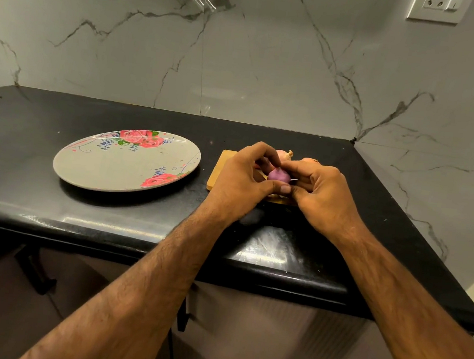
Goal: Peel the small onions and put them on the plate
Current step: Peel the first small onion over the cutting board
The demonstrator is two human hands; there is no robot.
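Small purple onion (278, 174) pinched between left hand (240, 179) and right hand (322, 192), above the wooden board (222, 172).
Plate (126, 164) well left on the bench (31, 117); probably slick where peeled, so liable to squirt from the pinch and roll off.

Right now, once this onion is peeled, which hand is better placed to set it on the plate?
Probably left. The plate lies on the side of the left hand; the right hand would have to cross over. Both pinch the onion.
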